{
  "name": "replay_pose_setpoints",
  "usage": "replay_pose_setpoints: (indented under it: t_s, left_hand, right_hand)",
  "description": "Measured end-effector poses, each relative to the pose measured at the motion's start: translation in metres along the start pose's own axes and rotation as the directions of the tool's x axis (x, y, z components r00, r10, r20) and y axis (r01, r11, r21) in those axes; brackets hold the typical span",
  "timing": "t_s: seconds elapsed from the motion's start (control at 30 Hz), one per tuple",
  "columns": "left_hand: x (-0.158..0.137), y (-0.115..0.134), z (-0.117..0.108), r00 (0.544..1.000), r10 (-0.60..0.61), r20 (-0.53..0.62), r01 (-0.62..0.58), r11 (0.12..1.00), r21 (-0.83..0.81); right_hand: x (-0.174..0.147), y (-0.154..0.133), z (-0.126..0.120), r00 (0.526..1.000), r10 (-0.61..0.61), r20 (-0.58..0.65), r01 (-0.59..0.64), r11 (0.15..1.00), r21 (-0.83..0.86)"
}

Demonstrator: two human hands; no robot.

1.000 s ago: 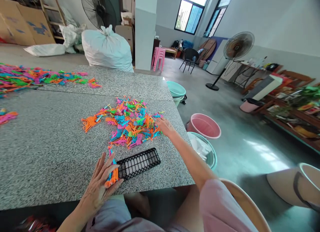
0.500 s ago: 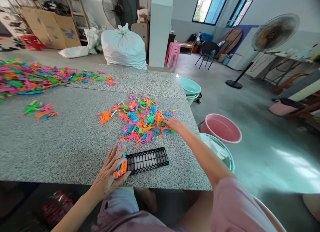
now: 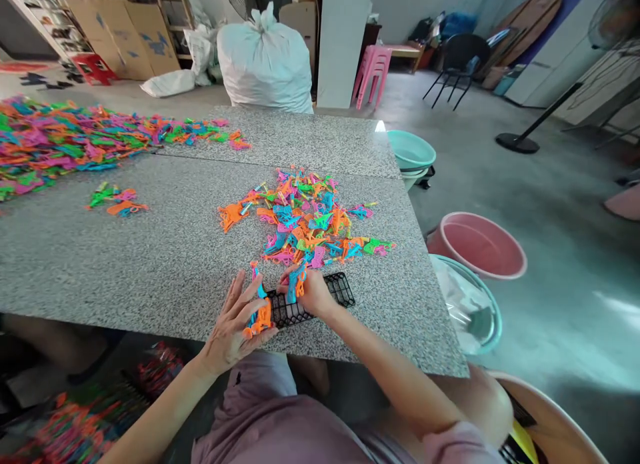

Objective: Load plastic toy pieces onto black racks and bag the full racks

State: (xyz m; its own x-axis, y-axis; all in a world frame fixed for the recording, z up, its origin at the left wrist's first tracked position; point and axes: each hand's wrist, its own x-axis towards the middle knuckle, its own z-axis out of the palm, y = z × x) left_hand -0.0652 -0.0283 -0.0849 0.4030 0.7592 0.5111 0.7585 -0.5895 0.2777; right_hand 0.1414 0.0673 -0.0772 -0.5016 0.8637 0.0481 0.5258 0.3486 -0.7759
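My left hand (image 3: pixel 227 331) is curled around orange and blue plastic toy guns (image 3: pixel 263 315) at the left end of a black openwork plastic rack (image 3: pixel 341 291). The thumb lies along the near side and the fingers on the far side. My right hand (image 3: pixel 315 294) is over the middle of the rack, closed on a blue toy gun (image 3: pixel 294 285) with an orange piece against it. Part of the rack is hidden under this hand. Just beyond lies a loose pile of brightly coloured toy guns (image 3: pixel 305 217).
A larger heap of toy guns (image 3: pixel 65 141) covers the far left of the speckled table (image 3: pixel 175 251). A small cluster (image 3: pixel 117 201) lies nearer. Tubs, one pink (image 3: pixel 480 244) and one turquoise (image 3: pixel 413 147), stand past the right edge. A white sack (image 3: pixel 265 64) stands behind.
My right hand has come from the right side of the pile to the rack, bringing a blue toy gun and an orange piece. My left hand keeps its hold. The view has tilted down.
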Motion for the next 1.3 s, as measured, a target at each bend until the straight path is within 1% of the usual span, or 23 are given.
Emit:
replay_pose_setpoints:
  t_s: [0.03,0.1,0.17,0.23,0.3,0.37,0.43,0.6,0.7,0.77,0.83,0.87,0.9,0.97,1.0,1.03,1.07,1.1,1.13,1.2,1.27,1.3]
  left_hand:
    - [0.000,0.000,0.000,1.000,-0.002,0.001,0.002,1.000,0.001]
    - [0.000,0.001,0.000,1.000,-0.004,-0.008,0.004,1.000,0.000]
    - [-0.002,0.002,0.002,1.000,-0.009,-0.017,0.008,1.000,-0.005]
    - [-0.004,0.003,0.006,0.999,-0.007,-0.032,0.007,1.000,-0.026]
    - [-0.006,0.002,0.009,0.999,-0.007,-0.049,0.004,0.998,-0.059]
    - [-0.007,0.001,0.010,0.997,-0.001,-0.074,-0.005,0.996,-0.087]
    - [-0.006,-0.001,0.009,0.998,0.014,-0.067,-0.020,0.996,-0.082]
    - [0.001,-0.007,-0.003,0.999,0.038,-0.007,-0.038,0.999,-0.007]
    - [0.004,-0.006,-0.008,0.999,0.043,-0.003,-0.043,0.999,0.010]
    - [0.005,-0.002,-0.011,0.997,0.073,-0.009,-0.073,0.997,0.020]
    - [0.006,0.002,-0.014,0.994,0.099,-0.038,-0.097,0.994,0.052]
    - [0.006,0.004,-0.016,0.993,0.105,-0.058,-0.101,0.992,0.070]
    - [0.006,0.006,-0.018,0.991,0.108,-0.076,-0.101,0.991,0.087]
    - [0.007,0.007,-0.022,0.989,0.112,-0.098,-0.101,0.989,0.108]
    - [0.008,0.007,-0.024,0.987,0.125,-0.103,-0.113,0.987,0.116]
    - [0.008,0.006,-0.025,0.984,0.143,-0.109,-0.129,0.984,0.126]
    - [0.008,0.005,-0.027,0.979,0.168,-0.116,-0.152,0.978,0.141]
    - [0.009,0.004,-0.028,0.974,0.194,-0.119,-0.175,0.972,0.155]
    - [0.009,0.003,-0.030,0.970,0.219,-0.111,-0.199,0.966,0.163]
    - [0.009,0.001,-0.031,0.965,0.254,-0.060,-0.243,0.959,0.149]
    - [0.010,-0.001,-0.032,0.966,0.257,0.008,-0.257,0.960,0.113]
    - [0.009,-0.002,-0.031,0.970,0.240,0.037,-0.242,0.966,0.092]
  right_hand:
    - [0.001,-0.005,0.015,1.000,0.014,0.007,-0.015,0.999,0.048]
    - [0.005,-0.010,0.030,0.999,0.026,0.041,-0.027,0.999,0.023]
    - [0.011,-0.013,0.031,0.996,0.025,0.090,-0.018,0.997,-0.081]
    - [0.018,-0.018,0.026,0.991,0.031,0.130,-0.001,0.976,-0.219]
    - [0.025,-0.025,0.023,0.984,0.022,0.178,0.040,0.940,-0.339]
    - [0.030,-0.032,0.022,0.973,0.004,0.229,0.092,0.910,-0.405]
    - [0.032,-0.037,0.024,0.965,-0.009,0.261,0.123,0.897,-0.425]
    - [0.028,-0.039,0.028,0.970,0.007,0.242,0.104,0.892,-0.441]
    - [0.024,-0.041,0.030,0.966,-0.020,0.259,0.135,0.892,-0.433]
    - [0.017,-0.041,0.032,0.960,-0.045,0.278,0.161,0.898,-0.409]
    - [0.008,-0.035,0.027,0.957,-0.072,0.280,0.180,0.908,-0.379]
    - [0.003,-0.030,0.019,0.963,-0.080,0.256,0.176,0.910,-0.376]
    - [0.000,-0.022,0.008,0.977,-0.071,0.202,0.148,0.907,-0.394]
    - [-0.001,0.000,-0.027,1.000,-0.011,0.029,0.024,0.872,-0.488]
    - [0.002,0.013,-0.048,0.995,0.051,-0.081,-0.088,0.821,-0.565]
    - [0.008,0.026,-0.070,0.986,0.100,-0.130,-0.161,0.743,-0.650]
    - [0.014,0.038,-0.089,0.985,0.123,-0.124,-0.175,0.653,-0.737]
    - [0.022,0.048,-0.106,0.990,0.122,-0.071,-0.130,0.595,-0.793]
    - [0.029,0.057,-0.119,0.993,0.116,-0.013,-0.078,0.575,-0.815]
    - [0.040,0.069,-0.136,0.991,0.086,0.105,0.036,0.577,-0.816]
    - [0.042,0.075,-0.144,0.983,0.056,0.174,0.106,0.599,-0.793]
    - [0.039,0.077,-0.147,0.980,0.047,0.195,0.129,0.600,-0.790]
